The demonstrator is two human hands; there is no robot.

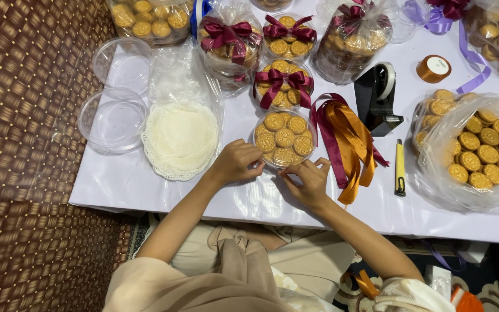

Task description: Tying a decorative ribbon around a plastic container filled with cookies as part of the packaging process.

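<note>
Both my forearms reach up from my lap onto the white table (145, 185), converging on one round clear tub of cookies (285, 138) near the table's front edge.

My left hand (235, 162) lies knuckles up, fingers curled in, fingertips pressed against the tub's lower left rim. My right hand (309, 180) comes in from the lower right, wrist bent, fingers bunched and touching the tub's bottom rim. Neither hand wraps the tub; both pinch narrowly at its edge, and I cannot tell whether anything thin sits between the fingers.

Just right of the tub, a bundle of maroon and gold ribbons (347, 141) trails toward my right hand. Left of the tub lies a stack of white paper doilies (181, 138). Behind it stand two tubs already tied with maroon bows (282, 81).
</note>
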